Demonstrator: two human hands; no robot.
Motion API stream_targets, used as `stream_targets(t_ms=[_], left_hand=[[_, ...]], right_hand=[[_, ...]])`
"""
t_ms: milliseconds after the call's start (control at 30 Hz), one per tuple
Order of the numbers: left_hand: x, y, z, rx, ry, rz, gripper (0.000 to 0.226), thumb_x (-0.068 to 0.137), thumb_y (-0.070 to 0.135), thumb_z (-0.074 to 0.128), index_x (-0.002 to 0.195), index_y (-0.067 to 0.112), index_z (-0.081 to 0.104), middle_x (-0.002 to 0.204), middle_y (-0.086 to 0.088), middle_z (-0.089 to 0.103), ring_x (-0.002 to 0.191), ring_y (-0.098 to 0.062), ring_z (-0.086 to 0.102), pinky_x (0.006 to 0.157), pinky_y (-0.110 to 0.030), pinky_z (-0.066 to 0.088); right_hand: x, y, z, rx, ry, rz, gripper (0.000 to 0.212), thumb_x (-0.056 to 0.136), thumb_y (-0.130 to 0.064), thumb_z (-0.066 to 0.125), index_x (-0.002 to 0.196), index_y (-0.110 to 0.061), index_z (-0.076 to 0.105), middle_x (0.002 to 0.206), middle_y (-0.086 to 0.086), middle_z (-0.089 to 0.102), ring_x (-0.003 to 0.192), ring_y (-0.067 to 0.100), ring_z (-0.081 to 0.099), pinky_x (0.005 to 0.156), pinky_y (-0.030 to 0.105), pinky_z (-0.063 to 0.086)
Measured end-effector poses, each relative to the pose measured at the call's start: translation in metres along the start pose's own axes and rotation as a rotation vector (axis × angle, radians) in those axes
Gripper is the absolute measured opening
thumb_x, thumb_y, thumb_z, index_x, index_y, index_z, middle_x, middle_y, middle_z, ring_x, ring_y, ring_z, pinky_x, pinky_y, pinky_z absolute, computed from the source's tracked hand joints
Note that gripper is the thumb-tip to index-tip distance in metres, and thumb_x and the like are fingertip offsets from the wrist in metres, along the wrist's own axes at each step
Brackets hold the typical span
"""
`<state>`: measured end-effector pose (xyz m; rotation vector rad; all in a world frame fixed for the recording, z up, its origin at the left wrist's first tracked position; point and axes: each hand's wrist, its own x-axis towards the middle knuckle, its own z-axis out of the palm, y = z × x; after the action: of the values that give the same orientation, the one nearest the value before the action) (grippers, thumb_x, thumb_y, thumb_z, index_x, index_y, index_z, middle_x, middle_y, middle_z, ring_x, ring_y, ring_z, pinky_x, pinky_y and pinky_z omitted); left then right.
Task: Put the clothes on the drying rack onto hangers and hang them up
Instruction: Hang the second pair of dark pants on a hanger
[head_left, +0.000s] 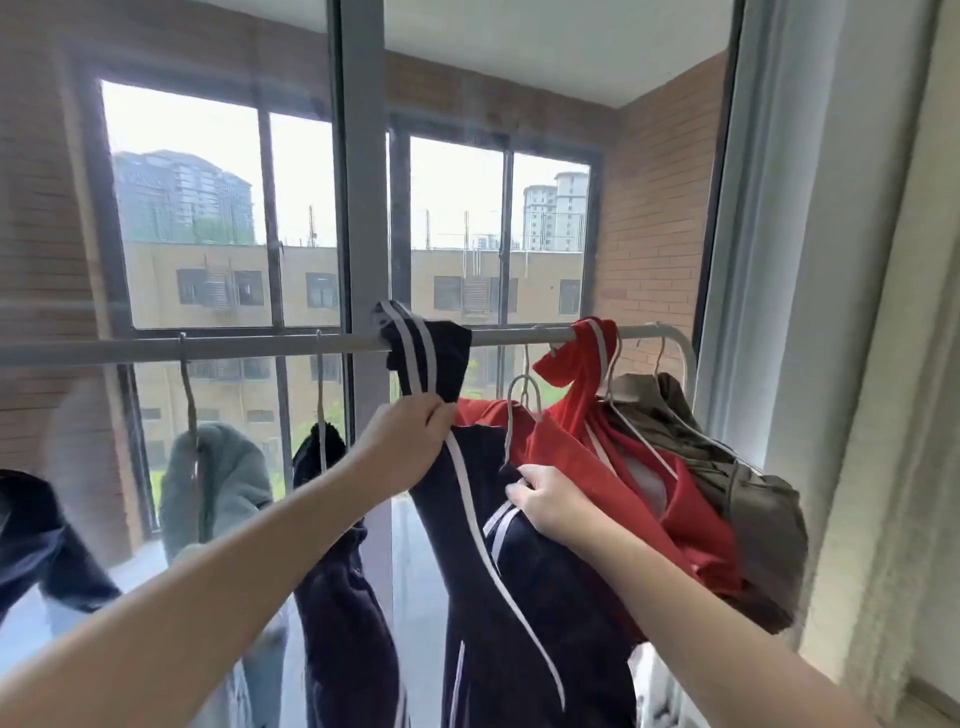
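A navy garment with white stripes (524, 613) is draped over the grey rack bar (249, 347) and hangs down at centre. My left hand (410, 441) grips its striped part just below the bar. My right hand (545, 501) grips the same garment lower down, at a striped edge. A grey hanger (522, 397) hangs on the bar right behind my hands. To the right, a red garment with white stripes (613, 452) lies over the bar, bunched against an olive garment (743, 499).
On the left part of the bar, hangers carry a pale green fleece (218, 478) and a dark navy garment (337, 571). Another dark garment (36, 540) is at the far left. The rack's end post (688, 353) stands close to a curtain (831, 364). Windows lie behind.
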<state>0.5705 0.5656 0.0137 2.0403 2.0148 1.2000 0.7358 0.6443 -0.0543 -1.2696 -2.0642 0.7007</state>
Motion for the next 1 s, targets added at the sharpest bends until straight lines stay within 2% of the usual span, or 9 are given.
stream_targets(t_ms=[100,200,400,567,633,700,800,900,1000], left_hand=[[-0.013,0.008,0.021,0.053,-0.091,-0.071,0.04,0.1,0.034,0.038,0.086,0.006,0.063,0.078,-0.01,0.062,0.071,-0.023,0.058,0.059,-0.03,0.042],[-0.038,0.018,0.048,0.032,-0.115,-0.144,0.039,0.1,0.032,0.04,0.079,0.006,0.059,0.071,-0.007,0.058,0.065,-0.019,0.055,0.054,-0.028,0.039],[-0.099,0.029,0.093,0.038,-0.092,-0.186,0.035,0.098,0.03,0.042,0.076,0.008,0.058,0.073,-0.006,0.062,0.073,-0.021,0.058,0.066,-0.034,0.043],[-0.153,0.014,0.123,0.08,0.039,-0.298,0.012,0.088,0.022,0.05,0.078,0.026,0.054,0.074,0.008,0.059,0.07,-0.014,0.057,0.071,-0.039,0.051],[-0.162,0.016,0.125,0.039,0.248,-0.178,0.014,0.085,0.016,0.061,0.093,0.026,0.056,0.09,0.012,0.056,0.078,-0.011,0.056,0.078,-0.038,0.051],[-0.162,0.019,0.121,0.126,0.392,0.035,0.034,0.083,0.02,0.068,0.114,0.018,0.054,0.115,0.005,0.053,0.105,-0.017,0.053,0.096,-0.039,0.044],[-0.151,0.029,0.108,0.242,0.325,0.212,0.057,0.084,0.041,0.06,0.135,0.022,0.041,0.138,0.002,0.042,0.134,-0.02,0.035,0.116,-0.051,0.017],[-0.136,0.026,0.104,0.343,0.25,0.213,0.06,0.083,0.051,0.058,0.135,0.028,0.038,0.13,0.002,0.047,0.125,-0.021,0.043,0.116,-0.055,0.009],[-0.128,0.009,0.107,0.302,0.1,0.288,0.053,0.085,0.063,0.045,0.124,0.028,0.048,0.119,0.007,0.057,0.11,-0.019,0.054,0.105,-0.041,0.033]], right_hand=[[-0.025,0.012,-0.024,0.084,-0.022,-0.029,0.031,0.093,-0.013,0.052,0.063,-0.02,0.049,0.062,-0.003,0.048,0.056,0.011,0.044,0.056,0.026,0.034],[-0.054,0.032,-0.043,0.161,0.002,-0.036,0.019,0.095,-0.018,0.052,0.084,-0.023,0.068,0.075,0.001,0.065,0.067,0.016,0.059,0.069,0.031,0.047],[-0.114,0.059,-0.065,0.307,0.111,-0.156,0.025,0.097,-0.013,0.05,0.091,-0.03,0.068,0.083,-0.006,0.071,0.077,0.006,0.066,0.072,0.013,0.049],[-0.148,0.087,-0.07,0.36,0.109,-0.219,0.022,0.097,-0.01,0.052,0.097,-0.023,0.07,0.076,-0.009,0.068,0.072,0.002,0.061,0.074,0.017,0.047],[-0.158,0.087,-0.072,0.358,0.1,-0.239,0.023,0.097,-0.01,0.052,0.097,-0.025,0.069,0.072,-0.022,0.065,0.07,-0.006,0.058,0.071,0.008,0.042],[-0.166,0.085,-0.073,0.37,0.062,-0.237,0.023,0.098,-0.013,0.051,0.098,-0.027,0.069,0.077,-0.02,0.067,0.074,-0.004,0.06,0.075,0.009,0.043],[-0.174,0.083,-0.072,0.416,-0.021,-0.208,0.024,0.099,-0.015,0.05,0.102,-0.026,0.07,0.092,0.001,0.072,0.089,0.015,0.068,0.087,0.03,0.052],[-0.179,0.082,-0.07,0.46,-0.061,-0.145,0.024,0.099,-0.012,0.049,0.103,-0.023,0.071,0.094,0.003,0.074,0.09,0.017,0.071,0.087,0.034,0.053],[-0.185,0.09,-0.062,0.447,-0.118,-0.099,0.024,0.099,-0.011,0.05,0.101,-0.021,0.072,0.093,0.008,0.074,0.09,0.021,0.071,0.088,0.037,0.054]])
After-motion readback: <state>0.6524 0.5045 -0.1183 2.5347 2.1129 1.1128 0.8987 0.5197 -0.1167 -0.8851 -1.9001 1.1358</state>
